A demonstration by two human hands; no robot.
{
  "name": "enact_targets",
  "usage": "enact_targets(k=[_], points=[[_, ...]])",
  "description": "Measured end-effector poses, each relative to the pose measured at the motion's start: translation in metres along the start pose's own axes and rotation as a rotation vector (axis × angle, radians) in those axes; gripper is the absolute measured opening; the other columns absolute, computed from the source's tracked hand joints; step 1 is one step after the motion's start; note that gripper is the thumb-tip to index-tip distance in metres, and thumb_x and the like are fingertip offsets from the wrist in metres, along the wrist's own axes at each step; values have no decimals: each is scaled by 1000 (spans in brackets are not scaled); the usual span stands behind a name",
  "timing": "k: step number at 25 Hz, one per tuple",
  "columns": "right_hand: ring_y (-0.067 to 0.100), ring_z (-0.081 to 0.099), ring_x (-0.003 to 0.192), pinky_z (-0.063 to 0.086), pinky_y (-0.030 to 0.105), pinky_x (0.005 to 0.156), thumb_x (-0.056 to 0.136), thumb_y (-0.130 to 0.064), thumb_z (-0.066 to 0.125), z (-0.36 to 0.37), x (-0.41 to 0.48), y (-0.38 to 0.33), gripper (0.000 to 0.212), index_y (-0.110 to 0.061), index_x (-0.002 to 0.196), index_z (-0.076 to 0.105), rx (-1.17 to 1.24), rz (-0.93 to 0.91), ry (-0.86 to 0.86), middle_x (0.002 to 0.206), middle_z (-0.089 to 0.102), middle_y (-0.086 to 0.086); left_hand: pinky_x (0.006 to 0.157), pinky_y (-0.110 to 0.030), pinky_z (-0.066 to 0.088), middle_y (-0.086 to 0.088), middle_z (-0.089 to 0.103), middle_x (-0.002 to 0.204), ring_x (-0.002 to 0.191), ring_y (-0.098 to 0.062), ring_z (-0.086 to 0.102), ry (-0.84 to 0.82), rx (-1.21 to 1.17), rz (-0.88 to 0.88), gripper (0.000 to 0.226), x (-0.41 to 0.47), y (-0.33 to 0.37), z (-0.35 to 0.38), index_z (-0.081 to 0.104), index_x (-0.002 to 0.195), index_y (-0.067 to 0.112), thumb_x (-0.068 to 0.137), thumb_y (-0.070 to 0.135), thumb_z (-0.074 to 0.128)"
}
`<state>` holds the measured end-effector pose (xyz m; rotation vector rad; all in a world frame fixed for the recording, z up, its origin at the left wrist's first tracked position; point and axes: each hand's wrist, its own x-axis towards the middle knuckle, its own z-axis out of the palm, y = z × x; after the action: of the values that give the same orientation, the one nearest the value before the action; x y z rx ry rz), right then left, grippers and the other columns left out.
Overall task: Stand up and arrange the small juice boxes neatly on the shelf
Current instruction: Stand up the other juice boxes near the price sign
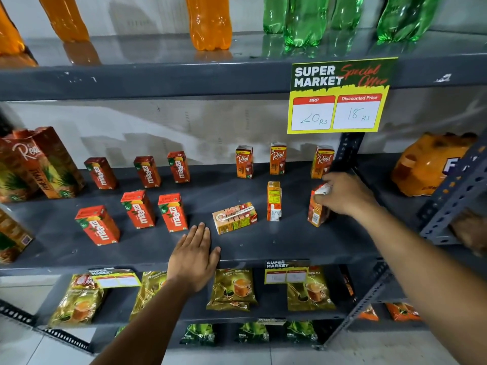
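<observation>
Nearest the wearer, the left hand [193, 255] lay flat on the front lip of the dark grey metal shelf [276, 243], at about 6 o'clock in the view, its fingers [201, 233] pressed together and holding nothing. Just past it, at roughly 1 o'clock from that hand, one small juice box [234, 218] lay toppled on its side, a waxy cardboard carton with its wrapped straw facing up. Farther right, toward 3 o'clock, the right hand [342, 193] reached in and its fingers pinched the top of a tilted juice box [317, 210], apparently mid-way through setting it upright. Between the two stood a narrow carton [274, 201], upright but turned back-face out. The step in hand seemed to be righting the right-hand carton; the next move would likely call for settling it square on its base, then lifting the fallen box and turning the reversed one to face forward. To the left, six red mango cartons [138, 209] stood in two loose rows, glossy and rectangular. At the back, toward 12 o'clock, three orange cartons [277, 159] stood spaced apart against the pale wall. Above, a yellow price card [340, 96] hung from the upper shelf, which carried smooth orange bottles [209, 22] and green bottles [305, 19] of clear plastic.
</observation>
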<state>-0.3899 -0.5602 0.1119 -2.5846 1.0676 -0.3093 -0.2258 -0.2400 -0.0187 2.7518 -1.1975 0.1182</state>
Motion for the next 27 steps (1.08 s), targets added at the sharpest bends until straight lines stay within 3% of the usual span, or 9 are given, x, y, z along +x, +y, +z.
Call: enact_targets(k=[3,6,9,12,16,19,21,24,27], points=[[29,54,115,49,42,91,76,-26,71,-31,13,-10,52,-24,126,56,-406,-257,-245,129,59,5,117,-33,2,-8,12,161,148,-20,4,1,-2,7,75,0,0,0,16,150,10,91,56,7],[23,53,108,47,36,80,79,-18,65,-44,16,-10,36,-34,111,56,-771,-585,-250,111,61,-2,117,-33,1,-8,11,161,148,-20,4,-1,8,7,71,-1,0,-1,14,150,10,95,54,11],[19,51,111,40,32,79,84,-23,60,-48,17,1,32,-37,110,49,-863,-773,-196,113,60,-6,117,-33,1,-8,10,161,148,-21,4,0,5,6,68,-1,0,-2,14,151,11,97,53,15],[18,41,128,37,34,92,90,-25,53,-45,18,12,39,-38,126,43,-870,-816,-196,138,51,-7,117,-33,1,-7,10,161,148,-21,4,4,1,10,68,-1,0,-2,14,151,11,97,53,16],[13,13,145,18,35,113,84,-17,58,-46,12,8,76,-38,147,21,-769,-698,-302,160,10,-14,118,-34,1,-7,10,161,148,-20,3,-4,13,9,69,-1,0,-2,12,151,11,97,53,15],[14,33,135,31,31,105,80,-32,63,-26,-6,-17,68,-39,141,34,-316,-649,-207,154,28,-12,117,-33,1,-7,9,161,148,-20,3,-8,17,5,68,-1,1,-2,12,151,11,96,52,14],[19,46,122,42,34,93,83,-26,65,3,-19,-40,58,-35,135,42,-157,-555,-162,143,43,-5,117,-33,0,-7,8,161,148,-20,2,-9,12,3,68,-1,1,-2,11,151,11,97,53,14],[28,35,132,40,44,95,87,-2,54,42,-17,-61,61,-28,140,39,-475,-639,-176,151,35,1,117,-33,-1,-7,7,161,148,-20,0,-21,6,3,69,-2,2,-3,10,151,11,97,53,14],[30,22,141,30,50,106,93,-10,49,56,1,-66,50,-28,140,43,-666,-778,-190,155,32,-1,118,-33,-1,-7,5,161,148,-20,-1,-33,4,6,69,-2,0,-4,8,151,12,96,54,13]])
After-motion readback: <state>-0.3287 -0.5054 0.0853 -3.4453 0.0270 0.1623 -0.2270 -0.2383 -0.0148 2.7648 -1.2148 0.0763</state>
